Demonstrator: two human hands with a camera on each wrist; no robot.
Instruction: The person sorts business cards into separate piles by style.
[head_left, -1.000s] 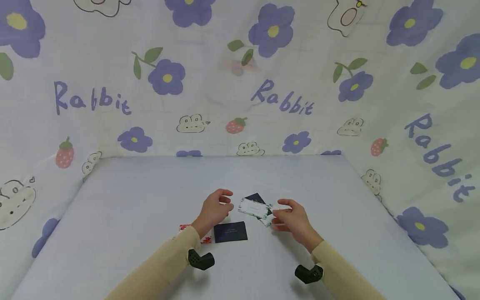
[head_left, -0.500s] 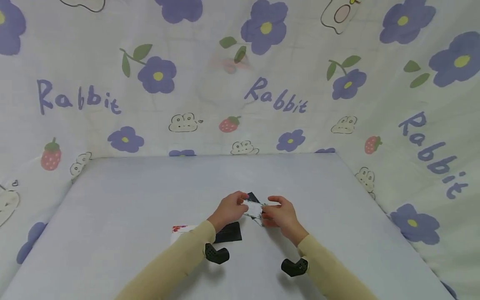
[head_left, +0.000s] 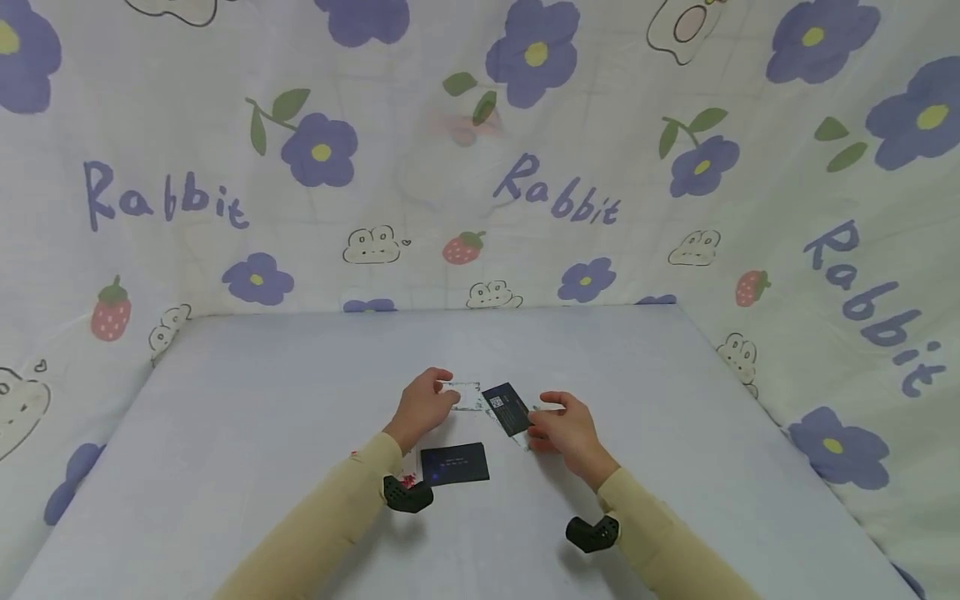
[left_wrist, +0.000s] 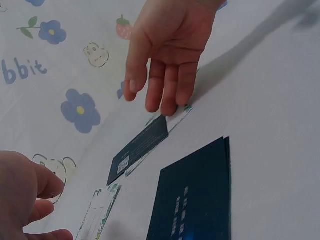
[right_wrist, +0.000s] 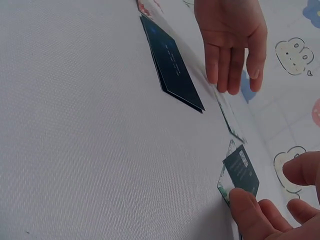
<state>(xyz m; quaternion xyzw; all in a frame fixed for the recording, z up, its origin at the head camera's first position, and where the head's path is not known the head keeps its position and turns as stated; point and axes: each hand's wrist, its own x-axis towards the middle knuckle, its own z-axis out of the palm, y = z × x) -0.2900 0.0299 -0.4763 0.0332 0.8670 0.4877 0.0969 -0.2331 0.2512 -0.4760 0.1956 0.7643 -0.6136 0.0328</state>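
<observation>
Nearest to the person lie the two pale yellow sleeves point(head_left: 322, 517), with a black device point(head_left: 592, 535) at each wrist. Just beyond, at the middle of the white table point(head_left: 300, 375), sits a small stack of dark cards point(head_left: 454, 463), its edges slightly out of line; against its left side a red-flowered card point(right_wrist: 149, 9) is mostly hidden behind the left wrist. Farther on, to the right, the right hand point(head_left: 570, 429) hangs with its fingers nearly straight and its thumb well apart from them. Its thumb tip overlaps the corner of a dark card with a square code point(head_left: 507, 408), which lies askew over a white leaf-printed card point(right_wrist: 225, 180); I can't tell whether the thumb presses down. About as far out, the left hand point(head_left: 422, 408) has loose, extended fingers, with a wide gap to the thumb. Another white card with leafy edges point(head_left: 468, 397) lies at its fingertips; contact is unclear. Behind everything hangs a cloth point(head_left: 420, 125) printed with purple flowers, strawberries and "Rabbit".
</observation>
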